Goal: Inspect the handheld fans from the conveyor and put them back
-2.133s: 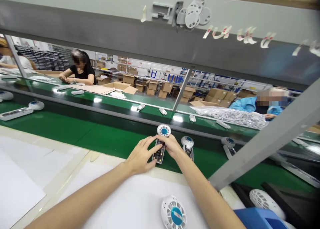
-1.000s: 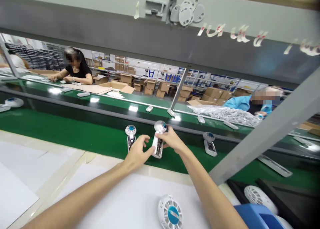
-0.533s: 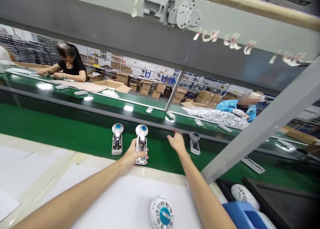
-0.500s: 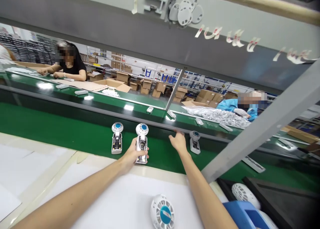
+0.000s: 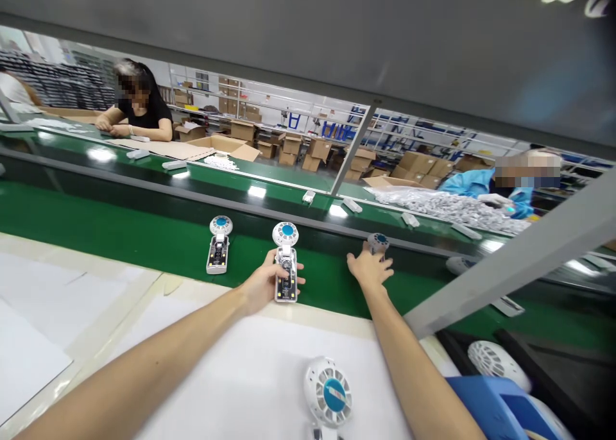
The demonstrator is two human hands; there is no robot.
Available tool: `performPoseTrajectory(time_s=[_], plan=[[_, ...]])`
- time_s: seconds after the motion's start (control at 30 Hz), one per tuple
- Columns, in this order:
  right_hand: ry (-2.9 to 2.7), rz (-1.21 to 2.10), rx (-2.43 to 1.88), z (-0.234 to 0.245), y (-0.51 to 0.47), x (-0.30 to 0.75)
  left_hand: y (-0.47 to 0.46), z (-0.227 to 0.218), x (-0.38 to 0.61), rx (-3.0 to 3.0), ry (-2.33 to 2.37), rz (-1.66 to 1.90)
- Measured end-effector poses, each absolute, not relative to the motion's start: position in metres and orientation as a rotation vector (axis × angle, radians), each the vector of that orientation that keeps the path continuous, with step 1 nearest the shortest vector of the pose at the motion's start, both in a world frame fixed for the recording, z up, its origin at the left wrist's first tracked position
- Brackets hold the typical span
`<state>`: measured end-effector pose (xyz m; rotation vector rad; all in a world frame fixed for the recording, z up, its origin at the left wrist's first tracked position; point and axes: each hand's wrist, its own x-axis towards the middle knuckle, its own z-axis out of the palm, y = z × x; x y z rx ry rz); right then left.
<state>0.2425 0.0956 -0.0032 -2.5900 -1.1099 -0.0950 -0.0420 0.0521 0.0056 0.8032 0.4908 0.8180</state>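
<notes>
My left hand (image 5: 260,286) is closed around the handle of a small white handheld fan (image 5: 287,274), with its round head up and a dark circuit board showing in the open handle. My right hand (image 5: 370,270) reaches over the green belt, fingers spread, in front of another handheld fan (image 5: 379,240). It hides most of that fan's handle, and whether they touch I cannot tell. A third fan (image 5: 218,255), its board exposed too, lies on the belt to the left. Nearest me, a fan with a blue centre (image 5: 328,392) lies on the white work surface, partly cut off.
The green conveyor belt (image 5: 158,244) runs across in front. A slanted metal post (image 5: 510,254) stands at right, by a blue bin (image 5: 486,405) and a white fan part (image 5: 498,366). Across the line, one co-worker (image 5: 144,110) sits left and another (image 5: 474,182) right.
My right hand has moved right and spread its fingers in front of the right-hand fan. My left hand keeps its hold on its fan. The view has tilted down.
</notes>
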Motion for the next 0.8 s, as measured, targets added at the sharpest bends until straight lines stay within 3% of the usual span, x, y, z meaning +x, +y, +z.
performPoseTrajectory(time_s=[0.8], plan=[[-1.342, 0.501, -2.590, 0.015, 0.107, 0.252, 0.054, 0.003, -0.041, 0.785, 0.481, 0.819]])
